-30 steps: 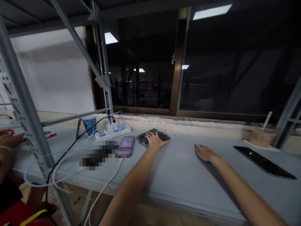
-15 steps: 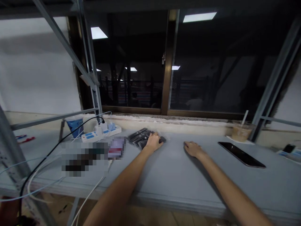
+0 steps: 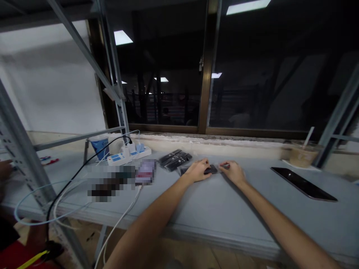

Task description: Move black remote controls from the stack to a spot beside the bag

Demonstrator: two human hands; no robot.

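A long, flat black item in a clear plastic bag [image 3: 212, 169] lies on the grey table between my hands. Its exact kind cannot be made out. My left hand [image 3: 198, 170] is over it, fingers curled down onto it. At the bag's right end, my right hand [image 3: 232, 171] pinches the clear plastic between thumb and fingers. Just left of my left hand is a small pile of similar black items in clear plastic [image 3: 175, 160], lying flat side by side. My left hand hides part of the bagged item.
Left of the pile are a phone [image 3: 145, 172] on a white cable and a power strip [image 3: 129, 155] with plugs. A black tablet or phone [image 3: 304, 184] and an iced drink cup [image 3: 303, 154] stand right. Metal posts frame the table; another person's hand [image 3: 5, 173] shows far left.
My left hand has moved right, off the pile, bringing one bagged item with it. My right hand has closed onto the bag's end. The view has shifted slightly left.
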